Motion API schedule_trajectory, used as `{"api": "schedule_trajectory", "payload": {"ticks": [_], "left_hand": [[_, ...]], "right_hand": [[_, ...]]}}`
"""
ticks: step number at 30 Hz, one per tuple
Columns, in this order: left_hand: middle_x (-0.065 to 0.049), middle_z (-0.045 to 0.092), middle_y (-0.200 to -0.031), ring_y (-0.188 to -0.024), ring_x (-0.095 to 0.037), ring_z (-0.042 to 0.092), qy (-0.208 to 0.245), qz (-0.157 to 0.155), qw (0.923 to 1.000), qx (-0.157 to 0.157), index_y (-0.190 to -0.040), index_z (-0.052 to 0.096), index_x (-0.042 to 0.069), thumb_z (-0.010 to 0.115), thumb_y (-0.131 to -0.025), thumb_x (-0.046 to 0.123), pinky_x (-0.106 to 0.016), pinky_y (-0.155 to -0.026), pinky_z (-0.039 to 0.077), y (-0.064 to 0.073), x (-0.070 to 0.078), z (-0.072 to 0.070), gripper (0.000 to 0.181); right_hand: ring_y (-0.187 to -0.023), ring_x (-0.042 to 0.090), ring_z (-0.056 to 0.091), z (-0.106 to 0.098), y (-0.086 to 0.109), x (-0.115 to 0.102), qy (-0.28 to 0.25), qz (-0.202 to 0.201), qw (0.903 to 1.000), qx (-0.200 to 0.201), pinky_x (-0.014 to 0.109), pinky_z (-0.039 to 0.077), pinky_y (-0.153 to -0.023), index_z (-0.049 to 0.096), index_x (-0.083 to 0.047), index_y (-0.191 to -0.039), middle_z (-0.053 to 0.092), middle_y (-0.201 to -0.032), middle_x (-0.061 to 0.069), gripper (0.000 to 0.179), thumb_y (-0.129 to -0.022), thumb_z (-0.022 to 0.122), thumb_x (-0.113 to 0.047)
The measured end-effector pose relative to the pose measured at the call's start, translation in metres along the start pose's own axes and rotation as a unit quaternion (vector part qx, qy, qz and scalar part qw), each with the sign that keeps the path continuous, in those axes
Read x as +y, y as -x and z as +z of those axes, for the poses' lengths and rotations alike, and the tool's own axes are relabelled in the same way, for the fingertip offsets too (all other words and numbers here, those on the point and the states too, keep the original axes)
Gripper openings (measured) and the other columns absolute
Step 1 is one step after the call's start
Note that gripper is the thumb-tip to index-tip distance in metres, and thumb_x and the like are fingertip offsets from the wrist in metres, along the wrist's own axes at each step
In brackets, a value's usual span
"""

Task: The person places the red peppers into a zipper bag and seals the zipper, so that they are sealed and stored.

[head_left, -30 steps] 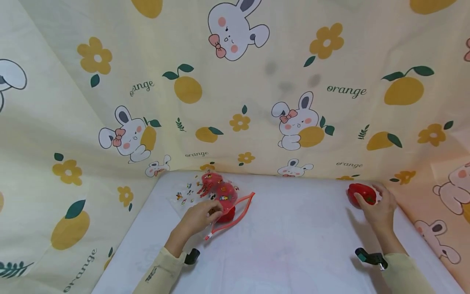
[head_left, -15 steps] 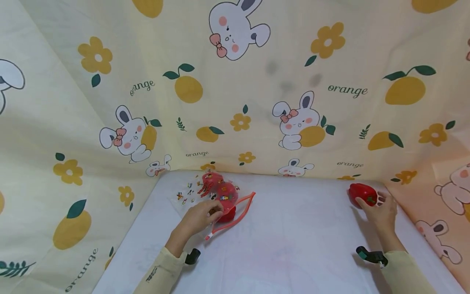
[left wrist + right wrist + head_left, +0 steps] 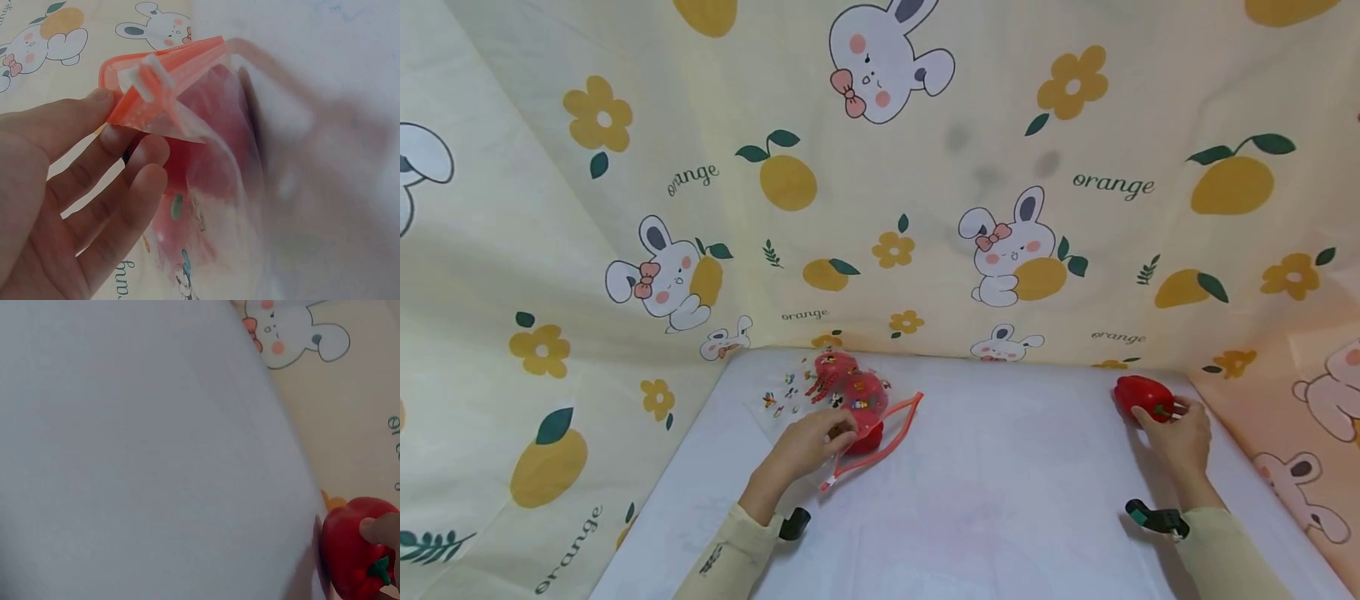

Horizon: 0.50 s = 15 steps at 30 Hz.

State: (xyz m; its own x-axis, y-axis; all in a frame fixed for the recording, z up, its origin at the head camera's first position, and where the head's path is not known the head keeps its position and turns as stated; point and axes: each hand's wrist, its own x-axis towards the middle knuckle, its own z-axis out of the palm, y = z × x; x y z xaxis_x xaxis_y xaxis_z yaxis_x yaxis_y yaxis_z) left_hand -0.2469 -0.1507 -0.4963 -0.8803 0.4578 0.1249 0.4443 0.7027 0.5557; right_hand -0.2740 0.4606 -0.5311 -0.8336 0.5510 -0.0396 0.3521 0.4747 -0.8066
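Observation:
On the left of the table lies a clear zip bag [image 3: 781, 396] printed with small cartoon figures. Its orange-red zip edge [image 3: 187, 62] stands spread apart, with a white slider [image 3: 147, 78] on it. Red round things [image 3: 863, 388] show through the plastic; their kind is hard to tell. My left hand [image 3: 805, 446] pinches the bag's rim between thumb and fingers. At the far right, my right hand [image 3: 1183, 437] holds a red bell pepper [image 3: 1141, 395], thumb on its near side, fingers at its right. The pepper's green stem [image 3: 380, 570] faces the hand.
A white-covered table [image 3: 1000, 483] stretches between the hands. Behind it and along both sides hangs a cream curtain [image 3: 880, 183] printed with rabbits and oranges. The pepper is near the table's right back corner.
My right hand has drawn slightly back along the pepper, so more of the pepper and its stem shows. My left hand and the bag have stayed in place.

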Motion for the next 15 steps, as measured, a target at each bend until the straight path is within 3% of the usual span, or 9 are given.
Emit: {"api": "schedule_trajectory", "payload": {"ticks": [11,15], "left_hand": [[0.016,0.065,-0.095,-0.09,-0.007,0.061,-0.001,0.004,1.0,0.003,-0.108,0.07,0.029,0.073,-0.104,0.029,-0.034,-0.08,0.053,0.0,0.0,0.0,0.005],[0.016,0.065,-0.094,-0.089,-0.007,0.061,0.0,0.0,1.0,0.002,-0.108,0.07,0.029,0.073,-0.104,0.03,-0.034,-0.079,0.052,0.0,0.001,0.0,0.005]], "right_hand": [[-0.142,0.05,0.039,0.008,0.014,-0.003,-0.005,-0.046,0.9987,-0.023,0.059,0.048,-0.111,0.018,0.001,-0.166,0.035,-0.161,0.033,0.088,-0.106,0.068,-0.039],[-0.14,0.05,0.042,0.013,0.021,-0.007,-0.012,-0.07,0.9969,-0.035,0.031,0.055,-0.089,0.022,0.001,-0.164,0.038,-0.16,0.033,0.089,-0.105,0.069,-0.043]]}}
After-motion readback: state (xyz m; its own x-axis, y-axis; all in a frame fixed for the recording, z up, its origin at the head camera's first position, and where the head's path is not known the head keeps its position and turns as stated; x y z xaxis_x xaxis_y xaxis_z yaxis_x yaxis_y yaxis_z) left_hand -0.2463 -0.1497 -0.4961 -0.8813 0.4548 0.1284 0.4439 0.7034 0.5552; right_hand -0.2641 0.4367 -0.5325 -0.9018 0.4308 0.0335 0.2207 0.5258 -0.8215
